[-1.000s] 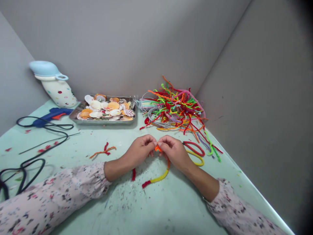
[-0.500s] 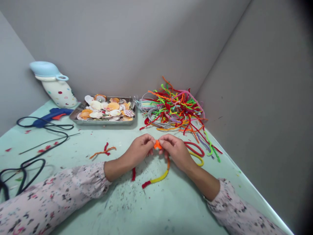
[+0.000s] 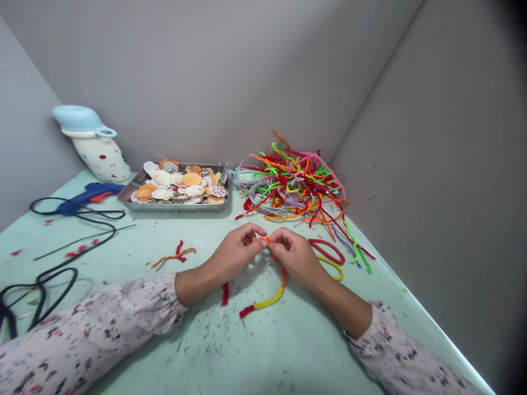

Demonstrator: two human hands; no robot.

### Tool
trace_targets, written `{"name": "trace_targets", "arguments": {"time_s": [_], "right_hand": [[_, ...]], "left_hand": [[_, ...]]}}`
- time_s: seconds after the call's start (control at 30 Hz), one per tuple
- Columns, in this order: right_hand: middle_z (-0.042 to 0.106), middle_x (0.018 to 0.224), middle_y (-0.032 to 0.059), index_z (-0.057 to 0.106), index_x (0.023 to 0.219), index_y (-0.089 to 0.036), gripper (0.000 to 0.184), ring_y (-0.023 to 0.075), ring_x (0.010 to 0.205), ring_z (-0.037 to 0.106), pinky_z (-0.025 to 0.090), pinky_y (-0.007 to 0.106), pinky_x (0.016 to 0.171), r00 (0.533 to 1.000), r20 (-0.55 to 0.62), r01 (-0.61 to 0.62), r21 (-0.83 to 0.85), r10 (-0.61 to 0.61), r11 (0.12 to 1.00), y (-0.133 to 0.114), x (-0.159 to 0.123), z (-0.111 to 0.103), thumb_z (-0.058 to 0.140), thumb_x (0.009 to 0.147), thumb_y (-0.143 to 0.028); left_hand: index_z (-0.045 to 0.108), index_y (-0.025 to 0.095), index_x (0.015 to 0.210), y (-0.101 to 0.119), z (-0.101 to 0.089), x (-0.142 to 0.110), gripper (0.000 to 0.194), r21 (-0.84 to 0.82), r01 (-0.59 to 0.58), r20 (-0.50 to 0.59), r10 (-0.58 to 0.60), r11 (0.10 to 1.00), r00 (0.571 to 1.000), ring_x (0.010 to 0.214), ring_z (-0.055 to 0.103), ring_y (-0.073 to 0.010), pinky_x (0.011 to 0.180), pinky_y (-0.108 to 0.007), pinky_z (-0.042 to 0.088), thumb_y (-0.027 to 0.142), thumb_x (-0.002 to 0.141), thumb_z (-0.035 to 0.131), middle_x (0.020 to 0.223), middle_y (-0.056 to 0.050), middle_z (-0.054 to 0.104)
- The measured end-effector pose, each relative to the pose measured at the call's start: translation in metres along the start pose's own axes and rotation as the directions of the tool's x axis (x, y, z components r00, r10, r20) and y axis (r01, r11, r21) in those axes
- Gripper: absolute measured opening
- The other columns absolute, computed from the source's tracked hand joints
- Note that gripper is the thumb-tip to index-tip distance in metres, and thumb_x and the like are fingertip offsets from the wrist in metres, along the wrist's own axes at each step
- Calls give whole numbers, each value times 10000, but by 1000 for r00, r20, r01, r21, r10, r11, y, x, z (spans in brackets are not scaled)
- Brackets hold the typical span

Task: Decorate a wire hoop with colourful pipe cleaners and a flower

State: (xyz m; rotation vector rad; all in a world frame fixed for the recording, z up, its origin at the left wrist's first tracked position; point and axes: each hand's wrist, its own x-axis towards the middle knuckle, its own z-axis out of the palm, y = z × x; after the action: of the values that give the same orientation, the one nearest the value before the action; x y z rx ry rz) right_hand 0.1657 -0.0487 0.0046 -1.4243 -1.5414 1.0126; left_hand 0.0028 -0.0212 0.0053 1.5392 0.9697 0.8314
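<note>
Head view: mid-frame, my left hand [image 3: 236, 248] and right hand [image 3: 295, 253] nearly meet, thumb and forefinger of each pinching a small orange fuzzy piece [image 3: 266, 240], other fingers curled in! Fingertips cover most of it, so I can't make out its shape. Just below, my right hand hides the top of a yellow-and-red fuzzy strip [image 3: 269, 302], and it cuts off the red loop [image 3: 330, 251] too. Upper centre, a tangled pile [image 3: 298, 184]; left of that, the shell tray [image 3: 177, 207]
</note>
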Motion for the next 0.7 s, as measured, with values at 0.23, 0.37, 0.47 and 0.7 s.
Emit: {"name": "trace_targets", "arguments": {"time_s": [0.23, 0.37, 0.47, 0.7], "right_hand": [[606, 776, -1, 557, 900, -189, 141, 125, 648, 567, 453, 241, 601, 994, -43, 96, -5, -97, 995, 3, -3, 3, 546, 800, -288], [612, 769, -2, 570, 858, -194, 120, 126, 657, 560, 446, 243, 619, 992, -50, 113, -61, -116, 992, 5, -1, 4, 540, 814, -302], [610, 749, -5, 574, 842, -193, 122, 127, 653, 564, 445, 242, 616, 991, -52, 118, -58, -121, 991, 6, -1, 4, 535, 819, -306], [614, 735, -3, 579, 833, -188, 124, 125, 638, 564, 443, 236, 600, 992, -59, 104, -62, -108, 993, 5, -2, 5, 536, 814, -303]], "left_hand": [[549, 156, 801, 1, 3, 1, 90, -71, 41, 6, -41, 997, 999, 487, 468, -67, 484, -187, 378, 227, 748, 562, 626, 45, 539], [533, 161, 798, 3, 3, 0, 87, -101, 38, 4, -37, 994, 999, 502, 515, -76, 491, -182, 390, 229, 756, 568, 594, 50, 542], [527, 160, 799, 2, 4, -1, 91, -95, 28, 12, -27, 995, 1000, 519, 543, -81, 491, -177, 394, 233, 764, 568, 598, 47, 554], [541, 158, 784, 1, 4, -1, 83, -37, 30, 36, -28, 999, 999, 510, 573, -90, 465, -170, 391, 237, 766, 560, 596, 35, 585]]}}
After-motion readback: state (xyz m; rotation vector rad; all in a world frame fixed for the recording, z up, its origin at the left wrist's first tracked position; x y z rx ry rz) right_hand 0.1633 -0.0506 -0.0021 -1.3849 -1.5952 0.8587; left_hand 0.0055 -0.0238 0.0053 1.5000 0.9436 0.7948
